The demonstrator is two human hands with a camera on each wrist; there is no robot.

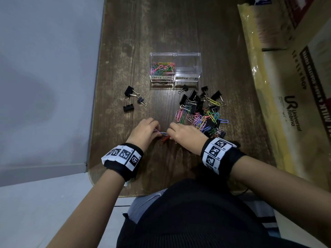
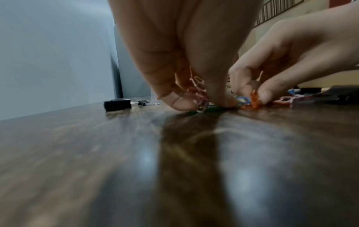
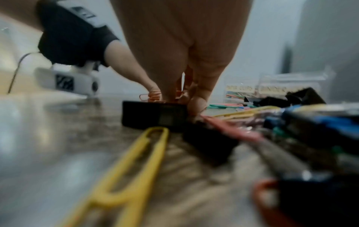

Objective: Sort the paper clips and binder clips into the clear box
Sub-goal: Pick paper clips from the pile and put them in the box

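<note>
The clear box stands mid-table; its left compartment, labelled PAPER CLIPS, holds coloured paper clips, and its right one, labelled BINDER CLIPS, holds nothing. A mixed pile of black binder clips and coloured paper clips lies in front of it, to the right. Near the table's front, my left hand pinches a few pink and pale paper clips down at the tabletop. Close beside it, my right hand pinches an orange paper clip. More clips lie under the fingertips of both hands.
Three black binder clips lie apart on the left. A large cardboard carton runs along the table's right side. The table's left edge borders a grey wall. A yellow paper clip and a binder clip lie under my right wrist.
</note>
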